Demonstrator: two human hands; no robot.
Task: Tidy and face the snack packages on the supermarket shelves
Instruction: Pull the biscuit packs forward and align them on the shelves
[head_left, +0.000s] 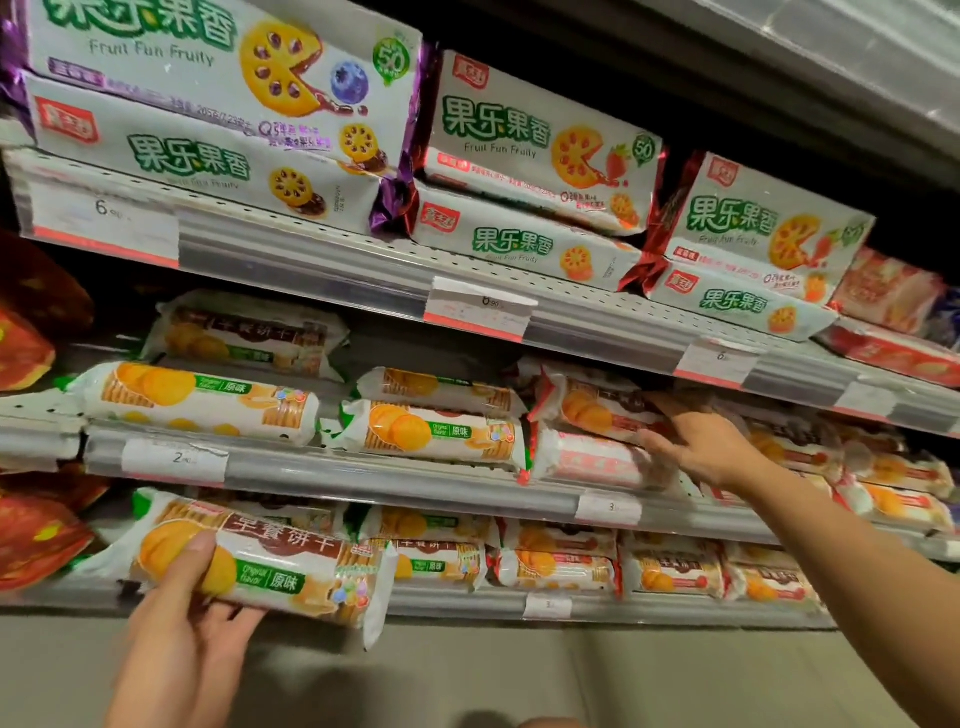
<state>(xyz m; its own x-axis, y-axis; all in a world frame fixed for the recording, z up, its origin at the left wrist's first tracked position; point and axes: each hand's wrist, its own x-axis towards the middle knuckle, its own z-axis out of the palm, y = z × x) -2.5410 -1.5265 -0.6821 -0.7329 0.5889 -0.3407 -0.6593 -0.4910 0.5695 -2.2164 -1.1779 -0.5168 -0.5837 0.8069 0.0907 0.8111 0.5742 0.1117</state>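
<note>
Crinkly, light, fragile biscuit roll (260, 566) below middle shelf rail (363, 473): left hand (176, 634) fingers gripping mid-length; right hand (696, 441) fingers spread, pressing red-trimmed packs (597, 410).

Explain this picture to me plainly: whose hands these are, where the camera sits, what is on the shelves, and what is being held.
There is no machine here. One camera worn on a person's head looks at supermarket shelves, so both hands are that person's own. The left hand has its grip around a long biscuit pack with a green label, at the front of the lowest shelf. The right hand reaches to the middle shelf, fingers spread on a red-edged biscuit roll; it seems to press rather than grasp. The top shelf carries stacked white fruit-biscuit packs, with price tags along the rails.
</note>
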